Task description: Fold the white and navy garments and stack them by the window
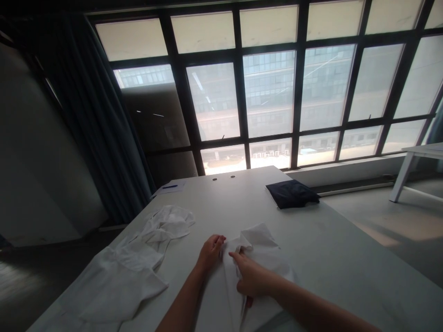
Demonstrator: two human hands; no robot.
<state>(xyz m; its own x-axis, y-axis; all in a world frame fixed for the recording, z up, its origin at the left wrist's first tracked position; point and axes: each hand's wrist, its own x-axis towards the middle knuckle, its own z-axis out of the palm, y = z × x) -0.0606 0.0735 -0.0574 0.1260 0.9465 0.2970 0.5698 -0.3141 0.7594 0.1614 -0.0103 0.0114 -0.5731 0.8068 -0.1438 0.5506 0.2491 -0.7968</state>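
Note:
A white garment (pixel 265 242), partly folded, lies on the table in front of me, with a raised, collar-like fold near its top. At the garment's left edge, my left hand (pixel 210 252) has its fingers curled together on the fabric. My right hand (pixel 254 278) grips the cloth just right of the middle, its index finger reaching toward the fold and its other fingers bent round the fabric. Part of the garment is hidden beneath my right hand and forearm.
Other crumpled white garments (pixel 119 281) spread along the left side of the white table (pixel 238 198). A dark folded cloth (pixel 292 192) lies near its right edge. Toward the far left corner, a blue pen (pixel 170 186) rests on paper. Windows and a dark curtain (pixel 100 120) stand beyond.

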